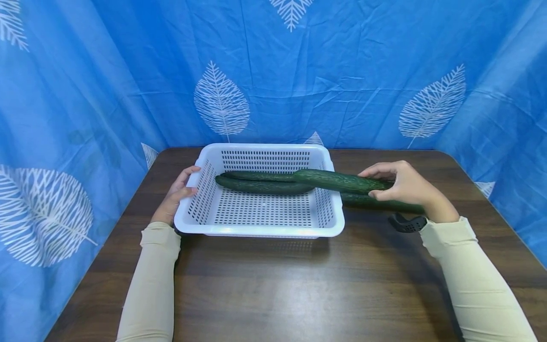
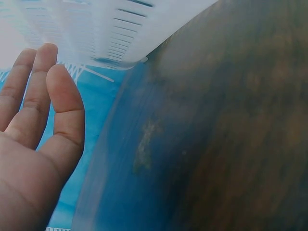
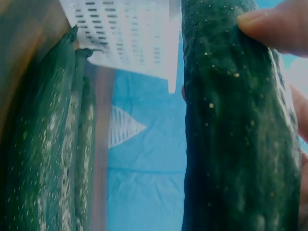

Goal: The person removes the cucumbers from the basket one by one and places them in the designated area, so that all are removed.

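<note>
A white perforated plastic basket (image 1: 260, 231) stands on the table with two dark green cucumbers (image 1: 265, 186) lying lengthwise inside. My left hand (image 1: 174, 195) touches the basket's left side, its fingers fairly straight against the outer wall in the left wrist view. At the right, my right hand (image 1: 403, 187) holds another cucumber (image 1: 337, 180) between thumb and fingers. That cucumber is raised, and its left end reaches over the basket's right rim. Below it, more cucumbers (image 3: 48, 144) lie side by side on the table, partly hidden by the right hand in the head view.
The brown wooden table (image 1: 273, 294) stretches in front of the basket and to both sides. A blue curtain (image 1: 342, 71) with white leaf prints hangs behind and around it. A dark band (image 1: 408, 223) sits at the right wrist.
</note>
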`<action>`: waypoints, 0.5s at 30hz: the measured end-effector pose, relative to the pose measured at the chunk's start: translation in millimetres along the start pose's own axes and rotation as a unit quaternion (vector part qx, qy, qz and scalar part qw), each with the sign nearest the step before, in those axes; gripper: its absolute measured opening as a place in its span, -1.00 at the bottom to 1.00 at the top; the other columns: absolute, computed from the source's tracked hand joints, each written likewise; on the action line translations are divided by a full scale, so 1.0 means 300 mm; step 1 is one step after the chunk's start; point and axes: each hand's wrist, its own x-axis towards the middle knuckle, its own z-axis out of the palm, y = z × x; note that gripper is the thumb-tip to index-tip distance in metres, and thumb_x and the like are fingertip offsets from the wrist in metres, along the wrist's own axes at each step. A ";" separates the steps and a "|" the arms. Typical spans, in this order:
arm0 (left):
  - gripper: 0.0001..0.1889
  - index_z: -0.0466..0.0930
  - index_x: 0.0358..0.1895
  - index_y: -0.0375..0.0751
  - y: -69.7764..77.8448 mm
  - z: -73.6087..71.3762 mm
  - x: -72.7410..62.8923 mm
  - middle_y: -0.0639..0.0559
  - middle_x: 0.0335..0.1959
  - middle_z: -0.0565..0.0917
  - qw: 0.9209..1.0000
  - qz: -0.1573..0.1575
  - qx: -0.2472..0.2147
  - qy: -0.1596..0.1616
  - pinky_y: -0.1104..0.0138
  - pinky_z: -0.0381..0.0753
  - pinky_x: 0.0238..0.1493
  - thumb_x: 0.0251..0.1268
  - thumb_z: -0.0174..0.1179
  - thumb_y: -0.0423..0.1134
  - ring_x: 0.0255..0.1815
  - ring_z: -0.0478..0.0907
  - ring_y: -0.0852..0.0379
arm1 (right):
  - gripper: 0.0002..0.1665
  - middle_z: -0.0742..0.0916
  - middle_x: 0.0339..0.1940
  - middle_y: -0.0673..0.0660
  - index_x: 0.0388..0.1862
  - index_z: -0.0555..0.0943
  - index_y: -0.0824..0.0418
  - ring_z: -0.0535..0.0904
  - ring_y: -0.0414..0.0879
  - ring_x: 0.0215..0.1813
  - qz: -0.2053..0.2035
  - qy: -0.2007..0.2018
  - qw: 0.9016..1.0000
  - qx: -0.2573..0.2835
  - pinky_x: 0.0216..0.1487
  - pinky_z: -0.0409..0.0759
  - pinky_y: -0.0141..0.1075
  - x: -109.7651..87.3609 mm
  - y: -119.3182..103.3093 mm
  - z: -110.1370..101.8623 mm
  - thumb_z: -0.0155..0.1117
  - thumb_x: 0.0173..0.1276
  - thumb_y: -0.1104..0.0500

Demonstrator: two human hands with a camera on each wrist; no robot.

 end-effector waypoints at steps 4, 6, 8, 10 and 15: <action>-0.46 0.39 0.32 0.46 0.001 0.002 0.002 -0.07 0.64 0.20 1.000 -0.007 0.004 0.008 0.23 0.71 0.11 0.44 0.03 -0.31 0.34 0.43 -0.11 | -0.49 0.77 0.00 -0.36 0.11 0.79 0.32 0.65 -0.47 0.02 0.000 0.000 1.000 0.001 0.08 0.53 -0.64 -0.022 0.017 -0.016 0.55 0.13 0.48; -0.45 0.39 0.32 0.46 0.003 0.003 0.003 -0.09 0.65 0.18 1.000 -0.006 0.003 0.008 0.24 0.70 0.11 0.44 0.03 -0.32 0.36 0.41 -0.11 | -0.49 0.76 0.02 -0.36 0.11 0.79 0.32 0.65 -0.49 0.04 0.000 0.000 1.000 -0.001 0.08 0.53 -0.65 -0.032 0.023 -0.025 0.55 0.13 0.48; -0.45 0.39 0.31 0.45 0.004 0.005 0.002 -0.09 0.64 0.19 1.000 -0.005 0.004 0.009 0.24 0.70 0.11 0.44 0.02 -0.33 0.36 0.42 -0.12 | -0.49 0.76 0.02 -0.36 0.11 0.79 0.31 0.64 -0.50 0.04 0.003 -0.001 1.000 -0.003 0.08 0.53 -0.65 -0.043 0.028 -0.033 0.55 0.13 0.48; -0.44 0.40 0.31 0.46 0.004 0.005 0.001 -0.07 0.62 0.20 1.000 -0.003 0.005 0.009 0.24 0.71 0.12 0.43 0.01 -0.34 0.35 0.42 -0.12 | -0.49 0.77 0.02 -0.36 0.11 0.79 0.30 0.64 -0.51 0.04 0.006 -0.001 1.000 -0.006 0.07 0.53 -0.65 -0.053 0.033 -0.041 0.56 0.13 0.48; -0.46 0.39 0.31 0.48 -0.002 0.003 0.000 -0.01 0.58 0.24 1.000 -0.001 0.008 0.007 0.22 0.72 0.12 0.45 0.03 -0.32 0.33 0.45 -0.10 | -0.48 0.76 0.02 -0.38 0.12 0.78 0.33 0.64 -0.52 0.04 0.013 -0.002 1.000 -0.010 0.07 0.52 -0.66 -0.076 0.045 -0.057 0.56 0.13 0.49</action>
